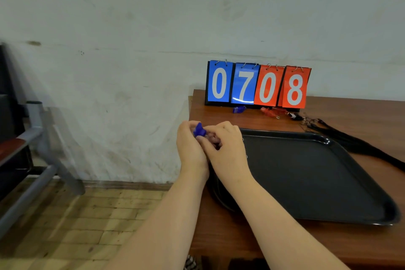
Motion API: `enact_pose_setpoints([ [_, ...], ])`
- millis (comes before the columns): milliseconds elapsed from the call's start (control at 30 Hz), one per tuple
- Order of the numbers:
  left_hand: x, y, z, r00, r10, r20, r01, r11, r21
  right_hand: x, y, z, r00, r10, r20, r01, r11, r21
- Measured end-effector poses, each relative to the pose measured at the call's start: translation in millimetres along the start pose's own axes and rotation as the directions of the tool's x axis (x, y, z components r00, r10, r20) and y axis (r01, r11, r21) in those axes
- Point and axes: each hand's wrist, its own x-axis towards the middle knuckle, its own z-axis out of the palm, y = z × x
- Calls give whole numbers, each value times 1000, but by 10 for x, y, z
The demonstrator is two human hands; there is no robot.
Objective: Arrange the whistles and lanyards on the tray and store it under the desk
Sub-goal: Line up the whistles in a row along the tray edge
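So far, not much of the job looks done. Nearest to where I stand, two bare arms reach out over the wooden desk (274,245). The left hand (190,147) and the right hand (228,149) are pressed close together, touching. Both are curled up tight around a small blue whistle (199,130). Only the top of it pokes out between the two hands. I think they are fiddling with it, maybe with its string, but the fingers hide that part, so I cannot tell.

Just to the right of the hands lies the black tray (328,182). It looks bare inside. A thin dark cord seems to lie by its edge under the right wrist, but it is too dark to be sure.

Farther off, past the hands, another blue whistle (238,109) sits on the desk. Beside it is a red whistle (270,112). To the right of that lie some black lanyards (350,140), stretched out behind the tray, not on it.

At the very back stands a flip scoreboard (258,84) showing 07 and 08, against the wall.

So I guess nearly all is left. The whistles and lanyards must go on the tray. Then the tray must go under the desk.
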Motion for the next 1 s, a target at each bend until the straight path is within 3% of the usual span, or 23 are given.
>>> enact_pose_setpoints([
  [133,-15,5,21,997,65,30,-66,997,38,1,-31,-222,980,195,33,-192,892,409],
  [233,-13,10,25,996,89,1,-89,994,70,18,57,-438,957,279,82,-281,812,511],
  [533,8,-13,21,993,122,0,-121,988,93,-129,488,-806,919,340,200,-389,865,316],
  [700,10,-24,26,991,136,-13,-134,985,109,-209,532,-717,956,147,252,-142,989,-37],
  [867,14,-33,26,990,144,-13,-141,983,119,-230,574,-656,949,-18,315,91,972,-218],
  [1000,12,-34,22,989,148,-3,-147,983,113,-233,601,-649,941,-44,335,147,946,-288],
])
